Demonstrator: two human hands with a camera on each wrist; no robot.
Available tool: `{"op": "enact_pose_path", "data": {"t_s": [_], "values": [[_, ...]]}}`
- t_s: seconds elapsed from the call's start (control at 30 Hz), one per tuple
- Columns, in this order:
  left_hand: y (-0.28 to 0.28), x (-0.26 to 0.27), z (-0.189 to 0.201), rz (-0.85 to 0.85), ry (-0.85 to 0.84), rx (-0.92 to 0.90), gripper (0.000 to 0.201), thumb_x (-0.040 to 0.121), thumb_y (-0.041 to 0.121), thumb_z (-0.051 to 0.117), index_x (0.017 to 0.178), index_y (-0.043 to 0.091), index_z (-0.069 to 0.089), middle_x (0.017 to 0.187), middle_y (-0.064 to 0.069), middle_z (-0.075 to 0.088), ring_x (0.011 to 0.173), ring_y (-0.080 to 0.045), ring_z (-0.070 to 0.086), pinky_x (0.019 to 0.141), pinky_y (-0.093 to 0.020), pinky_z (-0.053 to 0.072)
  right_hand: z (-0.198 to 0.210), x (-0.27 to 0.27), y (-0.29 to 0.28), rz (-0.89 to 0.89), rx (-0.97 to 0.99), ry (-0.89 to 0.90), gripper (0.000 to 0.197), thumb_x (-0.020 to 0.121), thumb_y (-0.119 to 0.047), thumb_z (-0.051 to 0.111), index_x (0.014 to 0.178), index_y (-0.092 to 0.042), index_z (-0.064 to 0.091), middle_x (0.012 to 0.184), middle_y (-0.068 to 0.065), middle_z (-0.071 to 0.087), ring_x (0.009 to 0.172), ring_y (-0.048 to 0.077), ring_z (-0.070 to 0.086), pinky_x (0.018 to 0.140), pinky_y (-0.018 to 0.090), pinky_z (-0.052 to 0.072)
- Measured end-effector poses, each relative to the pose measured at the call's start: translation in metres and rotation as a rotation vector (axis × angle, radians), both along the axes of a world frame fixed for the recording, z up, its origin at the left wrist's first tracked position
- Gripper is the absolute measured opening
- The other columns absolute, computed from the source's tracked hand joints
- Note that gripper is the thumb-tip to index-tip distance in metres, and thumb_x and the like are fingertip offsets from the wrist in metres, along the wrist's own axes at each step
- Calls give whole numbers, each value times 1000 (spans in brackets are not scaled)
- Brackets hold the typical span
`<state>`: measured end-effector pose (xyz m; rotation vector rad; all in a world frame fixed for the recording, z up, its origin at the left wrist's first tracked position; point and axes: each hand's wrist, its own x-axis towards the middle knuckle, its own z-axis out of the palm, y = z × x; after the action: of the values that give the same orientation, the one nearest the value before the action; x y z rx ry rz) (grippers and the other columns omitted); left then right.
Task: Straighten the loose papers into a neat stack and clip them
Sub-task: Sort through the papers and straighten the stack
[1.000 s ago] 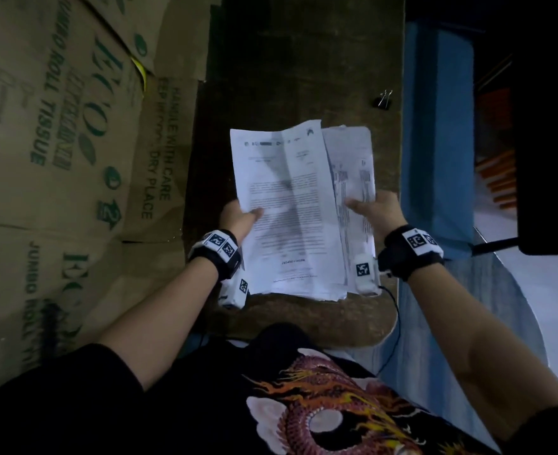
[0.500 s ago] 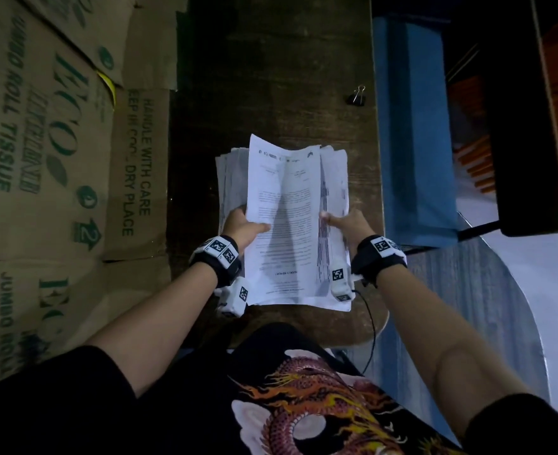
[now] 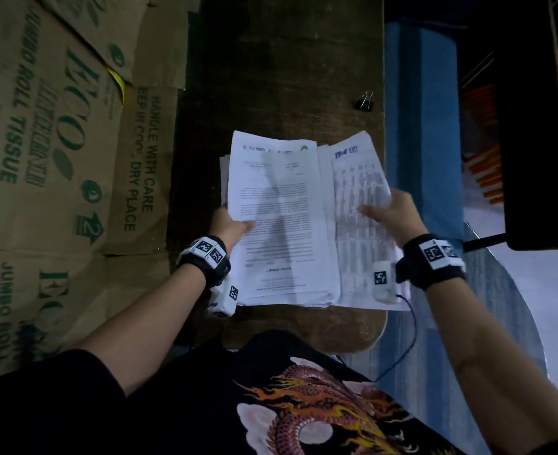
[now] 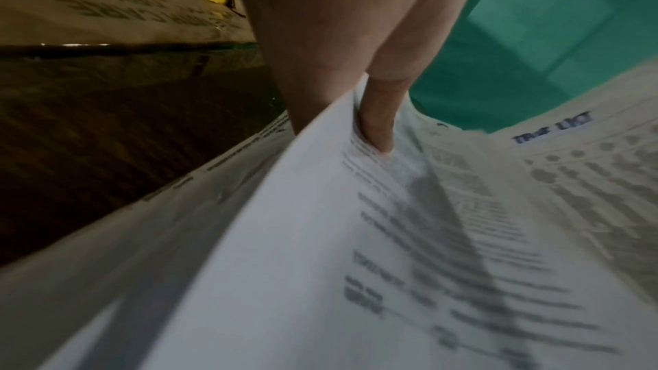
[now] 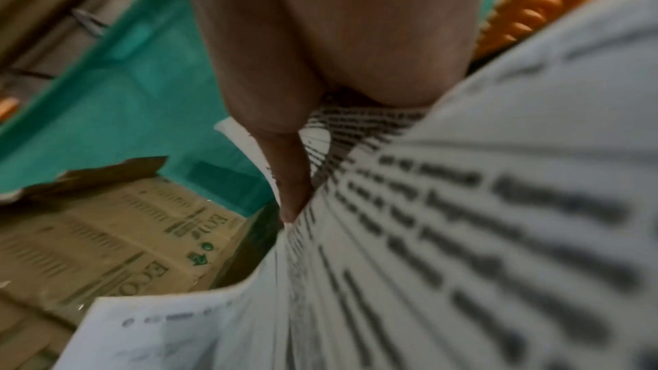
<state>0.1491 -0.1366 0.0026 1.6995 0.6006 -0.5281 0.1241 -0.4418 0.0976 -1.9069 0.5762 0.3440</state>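
A loose bundle of printed papers (image 3: 284,224) is held above the dark wooden table (image 3: 280,77). My left hand (image 3: 230,224) grips its left edge, thumb on top of the front sheet (image 4: 391,235). On the right, a sheet with a printed table (image 3: 359,205) sticks out sideways and higher than the rest; my right hand (image 3: 391,215) pinches it, thumb on top (image 5: 288,179). Its print fills the right wrist view (image 5: 463,235). A black binder clip (image 3: 365,101) lies on the table beyond the papers, near the right edge, untouched.
Flattened cardboard boxes (image 3: 57,142) printed with green lettering cover the left side. A blue panel (image 3: 418,126) runs along the table's right edge, with a dark chair seat (image 3: 533,159) further right. The table's rounded near end (image 3: 353,336) is by my torso.
The bundle had been squeezed narrow between both hands; now my right hand has moved out to the right and the tabled sheet fans out beyond the rest. The left hand keeps its grip.
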Motion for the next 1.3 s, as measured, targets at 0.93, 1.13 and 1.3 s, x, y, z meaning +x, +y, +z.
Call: {"op": "enact_pose_path", "data": {"t_s": [0.93,1.13,1.3], "values": [[23,17,-11,-209,-80,377,30,93,15,52,122,15,60,126,-17,56,117,-38,53,102,-44,44,-85,49,101,194,-307,113,94,71,-35,83,143,-12,28,147,11,40,137,33,37,109,49,34],[14,15,6,-244,183,511,62,98,52,33,145,12,32,151,-17,17,139,-38,17,114,-50,17,-89,10,89,-44,-453,458,90,92,-65,37,153,-10,0,161,16,-3,148,36,-2,114,61,9],[-16,6,9,-329,190,475,71,93,51,47,148,16,20,149,-14,14,138,-38,21,111,-51,26,-103,-10,121,-83,-268,384,83,93,-56,45,149,-4,13,157,17,11,144,36,11,113,58,20]]}}
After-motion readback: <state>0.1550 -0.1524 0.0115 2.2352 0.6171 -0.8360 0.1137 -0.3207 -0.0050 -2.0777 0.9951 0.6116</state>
